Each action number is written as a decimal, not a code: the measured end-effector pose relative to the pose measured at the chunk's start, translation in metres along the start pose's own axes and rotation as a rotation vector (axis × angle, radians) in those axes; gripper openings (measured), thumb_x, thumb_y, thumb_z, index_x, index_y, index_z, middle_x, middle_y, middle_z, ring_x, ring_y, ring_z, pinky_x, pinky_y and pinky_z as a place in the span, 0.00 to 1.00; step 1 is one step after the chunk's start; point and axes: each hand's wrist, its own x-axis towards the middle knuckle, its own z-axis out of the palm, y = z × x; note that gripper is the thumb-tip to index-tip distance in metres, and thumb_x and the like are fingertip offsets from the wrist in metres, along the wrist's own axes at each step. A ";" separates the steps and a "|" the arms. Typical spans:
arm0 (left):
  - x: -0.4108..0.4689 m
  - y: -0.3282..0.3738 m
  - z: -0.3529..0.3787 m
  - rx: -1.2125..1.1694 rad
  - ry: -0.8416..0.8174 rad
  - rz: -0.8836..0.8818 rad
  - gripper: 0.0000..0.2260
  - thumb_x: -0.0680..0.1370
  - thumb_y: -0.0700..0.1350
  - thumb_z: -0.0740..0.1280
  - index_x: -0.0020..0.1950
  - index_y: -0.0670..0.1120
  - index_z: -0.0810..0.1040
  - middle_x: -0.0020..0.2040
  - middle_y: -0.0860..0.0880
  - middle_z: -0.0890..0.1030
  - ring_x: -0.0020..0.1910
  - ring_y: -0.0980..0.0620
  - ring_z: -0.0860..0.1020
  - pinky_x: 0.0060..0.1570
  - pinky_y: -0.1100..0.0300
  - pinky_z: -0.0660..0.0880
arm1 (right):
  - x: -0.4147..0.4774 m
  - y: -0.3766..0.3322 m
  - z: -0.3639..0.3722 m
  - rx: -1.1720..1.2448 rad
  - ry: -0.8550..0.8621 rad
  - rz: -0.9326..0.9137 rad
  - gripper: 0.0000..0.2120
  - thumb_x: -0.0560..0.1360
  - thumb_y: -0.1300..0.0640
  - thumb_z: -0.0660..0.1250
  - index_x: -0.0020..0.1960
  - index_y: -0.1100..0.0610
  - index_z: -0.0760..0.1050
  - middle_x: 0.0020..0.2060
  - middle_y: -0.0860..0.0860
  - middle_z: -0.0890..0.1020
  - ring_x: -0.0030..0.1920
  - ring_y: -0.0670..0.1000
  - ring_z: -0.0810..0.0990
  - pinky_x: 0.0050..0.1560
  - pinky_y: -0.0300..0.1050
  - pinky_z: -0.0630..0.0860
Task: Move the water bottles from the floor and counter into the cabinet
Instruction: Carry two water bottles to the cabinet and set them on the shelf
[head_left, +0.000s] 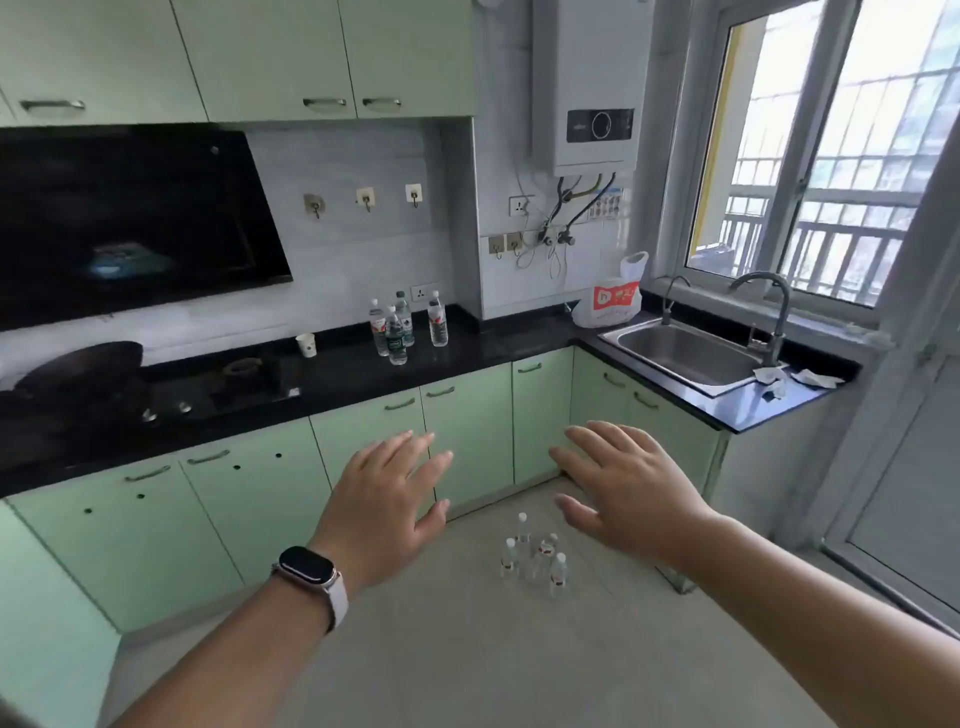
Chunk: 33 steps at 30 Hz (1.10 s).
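Here, head view: left hand (387, 499) and right hand (623, 493) both held out palm-down, fingers spread, holding nothing — well above the floor (467, 665). Four water bottles on the floor (535, 558) stand upright in a cluster between the hands; four more bottles (402, 325) stand upright on the black desk (493, 343) — lower cabinet doors (467, 436) closed.

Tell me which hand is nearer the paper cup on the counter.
Left. The left hand hangs below and slightly right of the paper cup; the right hand is much farther right.
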 end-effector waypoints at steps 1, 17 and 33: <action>0.003 -0.001 0.006 0.004 -0.013 0.015 0.23 0.76 0.56 0.60 0.64 0.48 0.81 0.65 0.43 0.81 0.64 0.40 0.79 0.63 0.46 0.72 | 0.002 0.002 0.005 0.002 -0.015 -0.006 0.26 0.74 0.38 0.60 0.64 0.51 0.78 0.60 0.52 0.80 0.62 0.57 0.77 0.62 0.54 0.74; 0.101 -0.099 0.163 -0.150 -0.056 0.127 0.22 0.77 0.55 0.60 0.65 0.47 0.81 0.64 0.42 0.81 0.63 0.40 0.80 0.61 0.44 0.76 | 0.114 0.013 0.128 -0.009 -0.182 0.116 0.26 0.74 0.38 0.58 0.65 0.51 0.77 0.61 0.53 0.79 0.62 0.57 0.77 0.63 0.54 0.74; 0.188 -0.130 0.261 -0.283 -0.085 0.212 0.22 0.78 0.55 0.61 0.68 0.47 0.78 0.65 0.42 0.81 0.64 0.39 0.79 0.62 0.43 0.76 | 0.178 0.036 0.208 0.046 -0.250 0.224 0.27 0.75 0.38 0.57 0.66 0.52 0.77 0.63 0.55 0.79 0.64 0.59 0.77 0.64 0.55 0.73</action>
